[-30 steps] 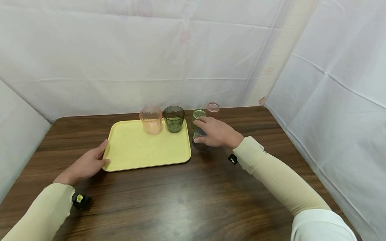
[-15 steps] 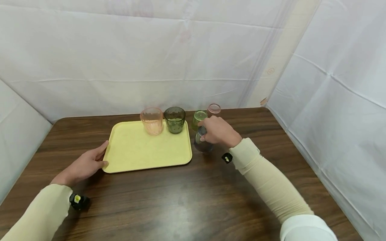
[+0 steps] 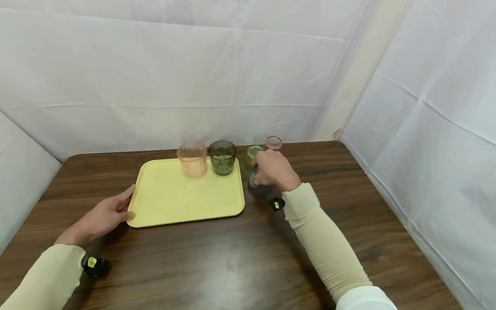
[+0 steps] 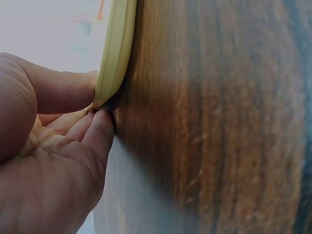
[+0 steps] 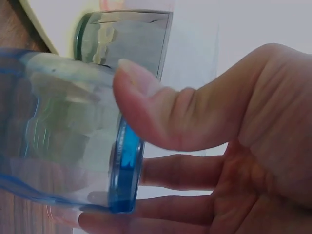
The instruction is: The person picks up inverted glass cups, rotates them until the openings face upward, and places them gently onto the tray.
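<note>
A pale yellow tray (image 3: 174,202) lies on the wooden table (image 3: 240,249). At the tray's back edge stand a pink cup (image 3: 191,159) and a dark green cup (image 3: 222,157). My left hand (image 3: 106,214) pinches the tray's left rim (image 4: 114,48), thumb on top and a fingertip beneath it, as the left wrist view of the hand (image 4: 95,114) shows. Just right of the tray, my right hand (image 3: 271,170) grips a clear blue cup (image 3: 257,189) from above. In the right wrist view this hand (image 5: 117,151) has its thumb on the blue cup's (image 5: 63,131) side, the thick base toward the palm.
A light green cup (image 3: 251,154) and a small pink-topped cup (image 3: 273,143) stand on the table behind my right hand. White sheets wall the table at the back and on both sides. The table's right edge runs close to the side sheet.
My right hand has gone from lying over the blue cup to curling round it, and the forearm has swung inward. The left hand stays on the tray's rim.
</note>
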